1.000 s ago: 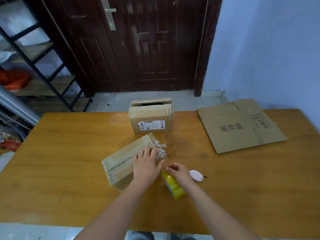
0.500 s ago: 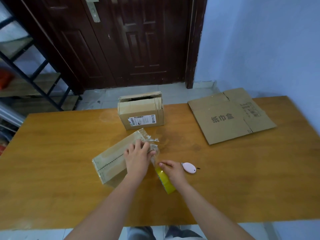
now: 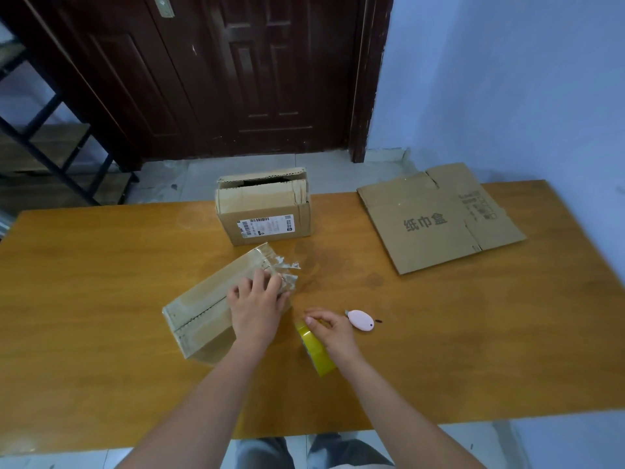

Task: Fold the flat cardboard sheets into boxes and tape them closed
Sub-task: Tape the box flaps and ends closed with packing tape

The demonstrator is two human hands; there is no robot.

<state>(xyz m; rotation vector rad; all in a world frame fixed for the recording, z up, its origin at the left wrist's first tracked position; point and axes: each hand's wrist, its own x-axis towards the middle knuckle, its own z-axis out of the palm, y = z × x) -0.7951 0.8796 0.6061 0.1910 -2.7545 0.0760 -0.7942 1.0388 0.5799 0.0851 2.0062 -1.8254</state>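
Left hand point(image 3: 256, 308) lies flat on the taped box point(image 3: 216, 306), fingers straight and spread, pressing down near the far end where crumpled clear tape point(image 3: 282, 269) sticks up off the cardboard. Right hand point(image 3: 333, 331) curls over the yellow tape roll point(image 3: 314, 350) and grips it — the roll stands on edge on the bench point(image 3: 101, 299), just right of the box. That box sits at an angle near the middle of the bench, a tape strip running along its top seam.

Pink oval cutter point(image 3: 361, 320) rests on the bench, just beside the right hand. Second box point(image 3: 265, 214) with a white label stands behind the taped one, its top flaps partly open. Flat cardboard sheet point(image 3: 439, 218) with printed characters lies unfolded at the far right — well apart from both hands. Dark wooden door point(image 3: 236, 72) beyond the bench.
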